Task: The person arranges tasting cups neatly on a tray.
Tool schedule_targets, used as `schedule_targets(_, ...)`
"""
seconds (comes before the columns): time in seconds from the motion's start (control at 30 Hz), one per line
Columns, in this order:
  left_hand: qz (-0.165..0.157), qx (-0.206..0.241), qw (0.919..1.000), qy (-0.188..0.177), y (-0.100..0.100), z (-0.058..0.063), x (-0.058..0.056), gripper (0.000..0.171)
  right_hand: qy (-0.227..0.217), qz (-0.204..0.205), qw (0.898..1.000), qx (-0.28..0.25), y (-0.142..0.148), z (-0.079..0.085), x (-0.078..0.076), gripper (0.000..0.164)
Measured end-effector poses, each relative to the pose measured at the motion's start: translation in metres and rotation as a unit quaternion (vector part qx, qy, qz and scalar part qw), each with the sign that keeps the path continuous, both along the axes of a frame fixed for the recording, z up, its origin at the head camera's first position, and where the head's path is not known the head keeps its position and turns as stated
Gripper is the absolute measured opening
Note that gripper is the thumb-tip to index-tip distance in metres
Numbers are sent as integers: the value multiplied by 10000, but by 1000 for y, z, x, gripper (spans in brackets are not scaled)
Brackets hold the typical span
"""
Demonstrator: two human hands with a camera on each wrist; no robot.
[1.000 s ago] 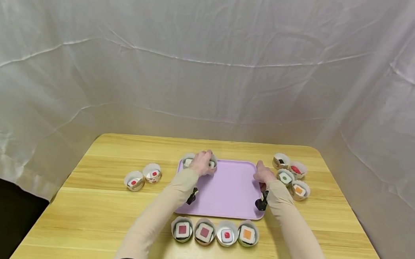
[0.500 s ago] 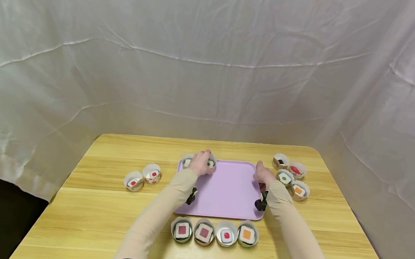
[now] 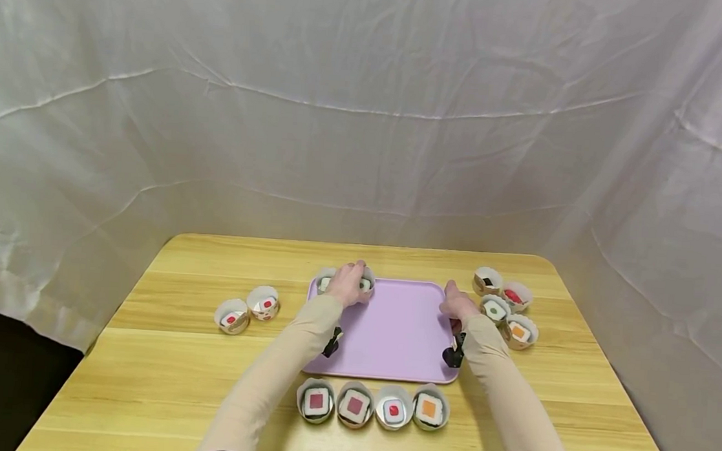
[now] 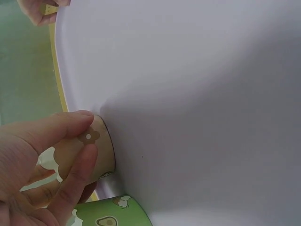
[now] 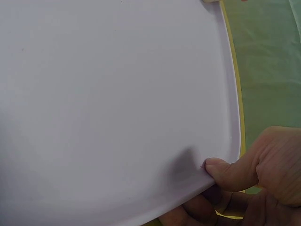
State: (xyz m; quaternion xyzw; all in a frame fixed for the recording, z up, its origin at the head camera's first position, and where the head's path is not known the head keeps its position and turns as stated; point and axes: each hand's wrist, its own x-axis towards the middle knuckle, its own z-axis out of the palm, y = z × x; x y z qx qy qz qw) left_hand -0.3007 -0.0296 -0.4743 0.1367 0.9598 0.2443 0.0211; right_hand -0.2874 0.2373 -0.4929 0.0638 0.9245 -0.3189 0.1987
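My left hand (image 3: pixel 347 286) pinches a tan paper baking cup (image 4: pixel 106 153) with a brown flower print, its thumb and fingers on the cup's side. The cup stands at the far left corner of a lilac tray (image 3: pixel 397 338), with a white sushi-like piece inside. Close beside it on the tray is a green paper cup (image 4: pixel 123 212) with an avocado print. My right hand (image 3: pixel 460 305) grips the tray's far right corner, thumb (image 5: pixel 221 169) on the rim and fingers below, partly hidden.
Several paper cups with square sushi-like pieces, including one with an orange centre (image 3: pixel 430 409), line the tray's near edge. Two cups (image 3: pixel 263 304) stand left on the wooden table (image 3: pixel 159 379). Several more, one green-centred (image 3: pixel 494 309), cluster right, close to my right forearm.
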Motion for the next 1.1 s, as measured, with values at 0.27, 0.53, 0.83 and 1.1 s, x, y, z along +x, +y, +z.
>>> schedule_targets(0.27, -33, 18, 10000, 40, -2, -2, -2, 52, 26, -14, 10000, -60, -1, -1, -1, 31)
schedule_targets(0.53, -145, 370, 9992, 0, -8, -1, 1, 82, 45, 60, 9999, 110, 0, -2, -3, 35)
schedule_targets(0.83, 485, 869, 9941, 431, -29, 16, 12, 65, 94, 74, 9999, 110, 2, -3, -4, 31)
schedule_targets(1.1, 1084, 1578, 9780, 835, -71, 29, 22, 39, 57, 115, 9999, 59, 2, -4, -6, 31)
